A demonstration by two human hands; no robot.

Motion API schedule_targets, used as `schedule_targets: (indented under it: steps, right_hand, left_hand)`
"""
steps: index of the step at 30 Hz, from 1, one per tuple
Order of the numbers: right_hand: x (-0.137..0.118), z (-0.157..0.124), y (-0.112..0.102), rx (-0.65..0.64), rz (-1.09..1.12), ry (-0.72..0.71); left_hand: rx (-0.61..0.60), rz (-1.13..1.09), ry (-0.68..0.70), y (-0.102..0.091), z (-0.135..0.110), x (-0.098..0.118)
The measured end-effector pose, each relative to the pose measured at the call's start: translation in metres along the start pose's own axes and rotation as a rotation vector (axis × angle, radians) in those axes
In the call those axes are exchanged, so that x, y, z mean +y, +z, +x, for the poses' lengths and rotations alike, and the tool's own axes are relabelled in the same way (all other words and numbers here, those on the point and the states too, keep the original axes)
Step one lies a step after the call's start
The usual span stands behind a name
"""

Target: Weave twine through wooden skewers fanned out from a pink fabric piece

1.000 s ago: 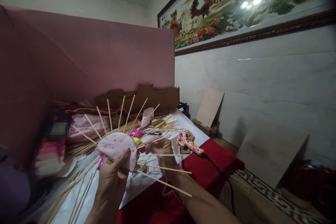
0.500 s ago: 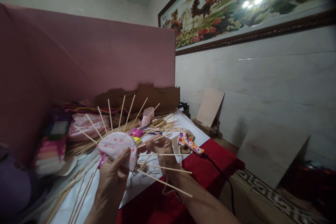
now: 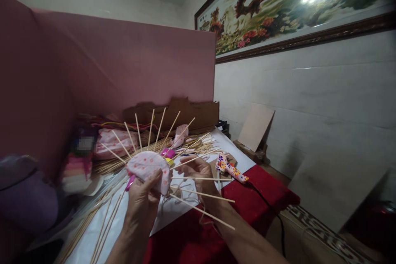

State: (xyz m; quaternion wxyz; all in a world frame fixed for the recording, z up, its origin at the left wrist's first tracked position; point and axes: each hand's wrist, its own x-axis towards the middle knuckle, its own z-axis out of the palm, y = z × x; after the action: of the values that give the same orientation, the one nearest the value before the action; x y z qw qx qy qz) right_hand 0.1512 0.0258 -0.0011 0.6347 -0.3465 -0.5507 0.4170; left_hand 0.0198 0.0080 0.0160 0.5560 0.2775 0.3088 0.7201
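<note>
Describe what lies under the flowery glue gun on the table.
The glue gun rests on brown cardboard, itself on the white sheet. The cardboard's middle is covered by the gun.

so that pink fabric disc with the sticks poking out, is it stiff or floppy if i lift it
Probably light: the left hand holds the fabric disc up with its fingers alone. The thin sticks stand out straight unsupported, so they seem stiff, though slim enough to snap if knocked. Pushed, the spokes would likely snag.
</note>
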Motion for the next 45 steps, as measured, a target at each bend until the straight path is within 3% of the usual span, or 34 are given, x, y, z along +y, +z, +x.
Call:
schedule_targets:
  steps: [3,6,13,17,21,24,26,28,31,34,38,41,45]
  right_hand:
    - [0.014,0.001,0.000,0.006,0.262,0.059]
    - [0.015,0.000,-0.001,0.018,0.342,0.077]
    - [-0.004,-0.002,-0.006,0.012,0.265,0.071]
    - [-0.016,-0.001,-0.031,0.097,0.119,0.010]
    - [-0.025,0.007,-0.083,0.183,-0.181,-0.004]
    - [-0.023,0.016,-0.128,0.269,-0.678,-0.019]
    - [-0.017,0.018,-0.150,0.260,-0.991,0.035]
    - [-0.009,0.016,-0.162,0.146,-1.167,0.120]
    - [0.001,0.009,-0.161,-0.017,-1.309,0.224]
    - [0.008,0.005,-0.152,-0.065,-1.338,0.309]
    - [0.015,0.006,-0.154,-0.168,-1.214,0.215]
    - [0.020,0.009,-0.161,-0.142,-1.176,0.155]
    - [0.022,0.012,-0.164,-0.025,-1.147,0.185]
  left_hand:
    - [0.005,-0.041,-0.004,0.001,-0.001,0.000]
    - [0.004,-0.102,-0.019,0.002,-0.002,0.000]
    - [0.043,-0.167,-0.140,0.001,-0.004,0.002]
    - [0.062,-0.192,-0.180,-0.002,-0.002,0.002]
    - [0.040,-0.203,-0.180,-0.001,-0.002,0.004]
    - [0.039,-0.174,-0.187,0.002,-0.003,0.006]
    - [0.061,-0.177,-0.184,0.004,-0.003,0.007]
    - [0.080,-0.194,-0.185,0.003,-0.001,0.008]
    - [0.079,-0.217,-0.182,-0.003,0.004,0.006]
    - [0.079,-0.235,-0.169,-0.007,0.008,0.005]
    - [0.099,-0.242,-0.169,-0.002,0.006,0.008]
    - [0.104,-0.236,-0.160,0.003,0.004,0.010]
    - [0.102,-0.221,-0.154,0.001,0.005,0.008]
